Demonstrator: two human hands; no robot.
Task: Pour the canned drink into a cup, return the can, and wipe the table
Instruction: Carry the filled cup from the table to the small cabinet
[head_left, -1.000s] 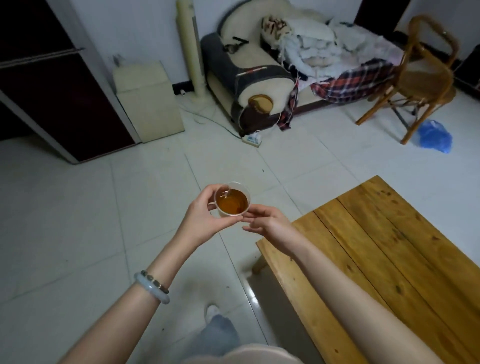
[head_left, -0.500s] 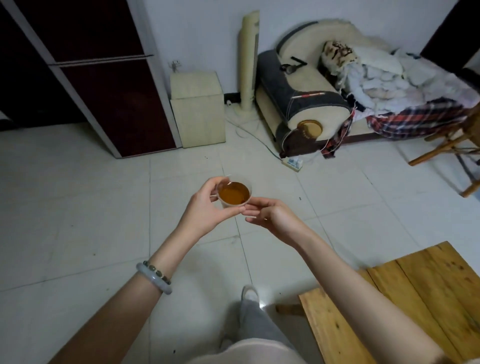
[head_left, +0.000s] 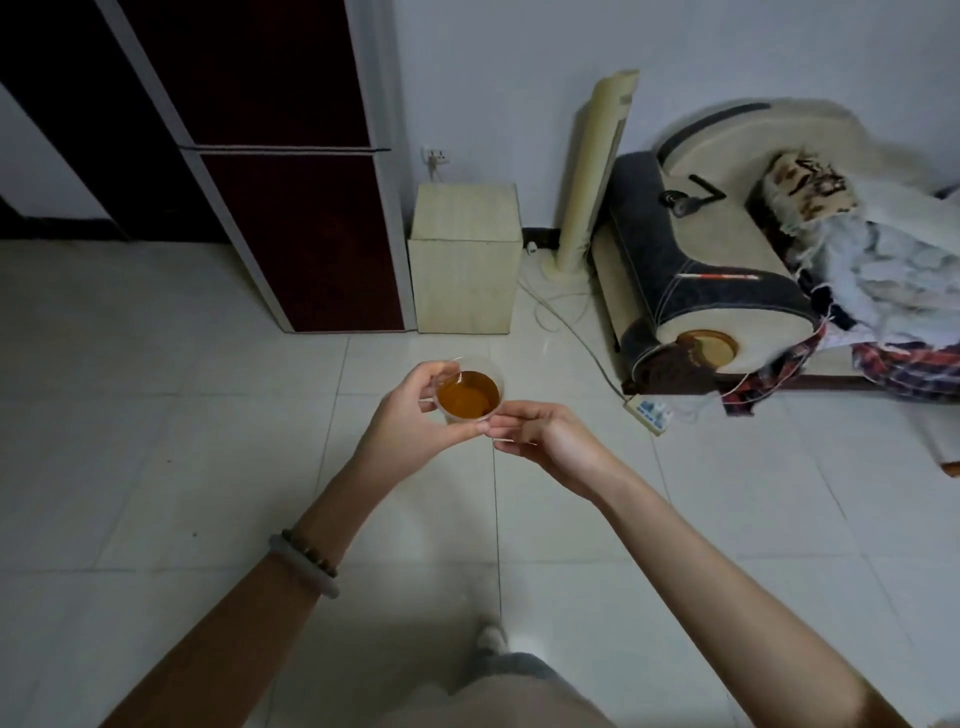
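Curling round the far and left side of the cup (head_left: 470, 376), the left hand (head_left: 408, 418) holds it upright in the air over the tiled floor (head_left: 156, 415), thumb against its near wall. The right hand (head_left: 553, 441) sits just beside it, bent fingers reaching to the cup's lower right side, next to the left thumb; I cannot tell whether they grip it or only touch it. One cup is in sight, clear, about half full of amber drink (head_left: 467, 402). Two hands meet at it. Two bracelets ring the left wrist: one pale bangle (head_left: 304, 566) and one string of dark beads (head_left: 311, 551), touching each other. One shoe (head_left: 491, 636) shows below.
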